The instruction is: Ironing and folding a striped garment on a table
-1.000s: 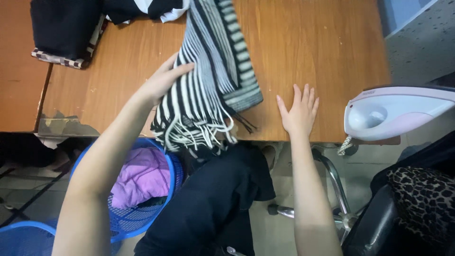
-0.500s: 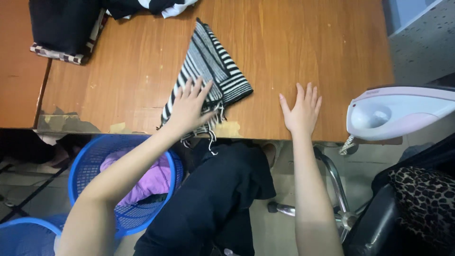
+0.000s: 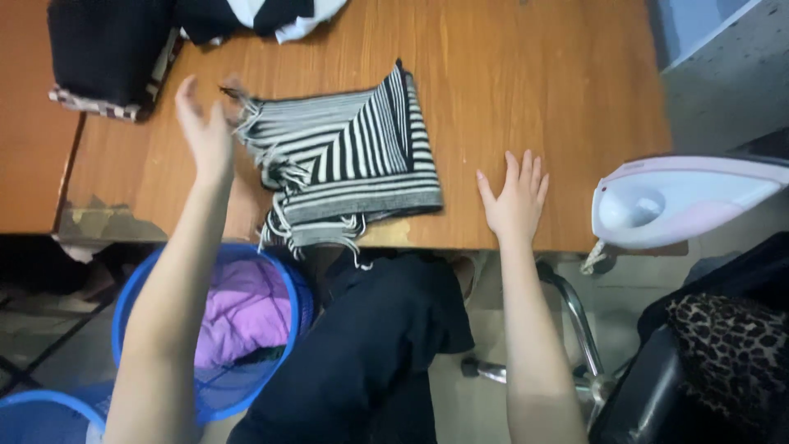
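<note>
A black-and-white striped scarf [image 3: 353, 156] with fringed ends lies folded on the wooden table [image 3: 534, 74], one fringe hanging over the front edge. My left hand [image 3: 204, 127] is raised at the scarf's left fringed corner, fingers spread and blurred by motion; it touches or nearly touches the fringe without a clear grip. My right hand [image 3: 516, 201] rests flat on the table just right of the scarf, fingers apart, holding nothing.
A white and pink iron [image 3: 674, 201] sits at the table's right front edge. Dark folded clothes [image 3: 107, 49] lie at the back left. A blue mesh basket [image 3: 144, 284] with purple cloth stands below the table. A leopard-print cloth [image 3: 731, 345] lies on a chair.
The scarf's hanging end has been brought up and folded over to the left on the table. My left hand moved from the table's front edge up and left. My right hand stayed flat.
</note>
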